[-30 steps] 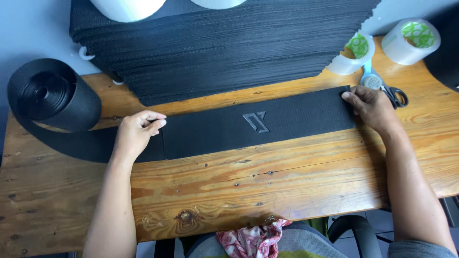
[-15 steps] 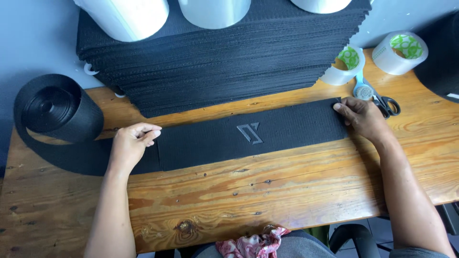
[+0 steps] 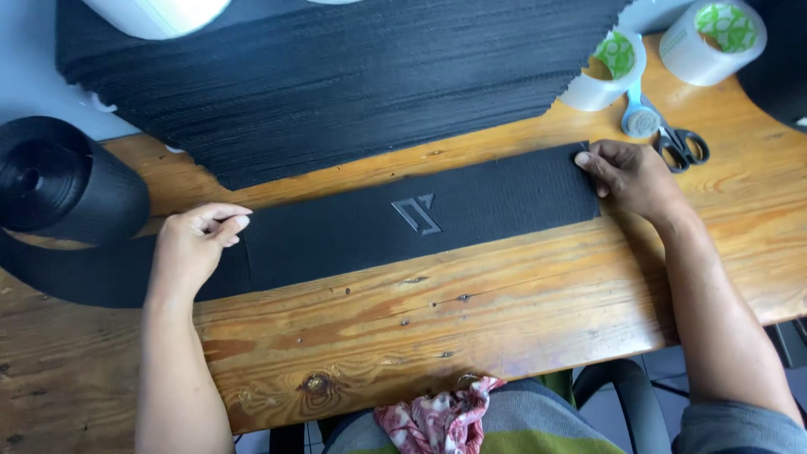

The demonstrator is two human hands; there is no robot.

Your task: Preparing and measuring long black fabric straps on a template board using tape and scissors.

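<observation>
The black strip [image 3: 420,219] lies flat along the wooden surface [image 3: 504,311], stretched between both hands. The right hand [image 3: 630,176] presses its far end with fingers spread, not clenched. The left hand [image 3: 189,248] pinches the strip near its other end, in a closed grip. The strip is dark, ribbed, with a grey angular emblem [image 3: 418,213] at the middle.

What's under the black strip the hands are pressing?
The strip lies flat on the wooden table, left hand and right hand holding its ends. At the left it overlaps webbing running from the roll. Anything else beneath is covered.
</observation>
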